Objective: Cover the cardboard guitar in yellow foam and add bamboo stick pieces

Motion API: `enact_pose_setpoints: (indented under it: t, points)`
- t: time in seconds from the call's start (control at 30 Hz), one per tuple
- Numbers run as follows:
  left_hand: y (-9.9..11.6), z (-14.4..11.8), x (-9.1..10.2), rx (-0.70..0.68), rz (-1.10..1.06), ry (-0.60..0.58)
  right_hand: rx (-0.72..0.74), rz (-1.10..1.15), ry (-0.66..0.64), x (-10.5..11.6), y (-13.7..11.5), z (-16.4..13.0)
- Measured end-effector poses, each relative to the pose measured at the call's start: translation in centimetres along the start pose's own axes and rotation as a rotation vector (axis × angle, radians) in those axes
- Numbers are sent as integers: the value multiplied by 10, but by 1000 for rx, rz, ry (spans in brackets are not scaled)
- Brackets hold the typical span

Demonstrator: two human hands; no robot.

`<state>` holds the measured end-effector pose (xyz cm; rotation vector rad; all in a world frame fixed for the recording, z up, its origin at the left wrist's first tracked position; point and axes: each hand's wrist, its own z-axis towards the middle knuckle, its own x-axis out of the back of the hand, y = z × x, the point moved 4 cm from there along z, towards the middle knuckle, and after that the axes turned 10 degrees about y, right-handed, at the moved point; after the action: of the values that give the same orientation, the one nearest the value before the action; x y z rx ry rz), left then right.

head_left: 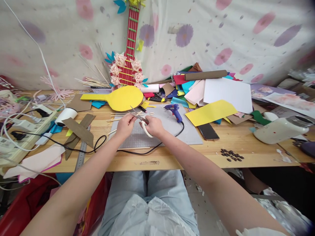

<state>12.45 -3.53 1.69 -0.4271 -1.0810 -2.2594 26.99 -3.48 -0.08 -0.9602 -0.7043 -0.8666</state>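
Observation:
My right hand (154, 126) grips a pair of white-handled scissors (142, 120) over the grey cutting mat (189, 131), blades pointing up and left. My left hand (125, 125) pinches a thin wooden stick (134, 116) that reaches between the blades. More thin sticks (118, 115) lie on the table just beyond my left hand. A blue glue gun (174, 111) stands on the mat to the right of my hands, its black cable trailing toward the table's front edge.
A yellow paddle-shaped foam piece (118, 97) lies behind the mat below a red paper guitar (128, 55). Coloured sheets (211, 91) pile at the back right. A phone (208, 131), dark seeds (231, 154), a white jug (280, 129), a metal ruler (81, 154) and power strips (22, 126) surround the mat.

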Motion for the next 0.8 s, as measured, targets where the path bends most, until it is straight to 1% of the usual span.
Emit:
enact_pose_setpoints:
  t: [0.07,0.2,0.3,0.4,0.6,0.8]
  points:
    - [-2,-1,0,1,-22,-37,31,38,9,0,2,-1]
    - [-7,-1,-1,71,-105,-131,68,99,36,0,4,-2]
    - [-7,-1,0,122,-191,-160,85,121,31,0,3,-1]
    - [-6,0,2,144,-212,-158,78,87,12,1,0,-1]
    - [-5,0,1,146,-155,-167,5,-45,-43,1,0,-4]
    - [-6,-2,-2,96,-31,-102,-14,-86,-79,-2,0,-1]
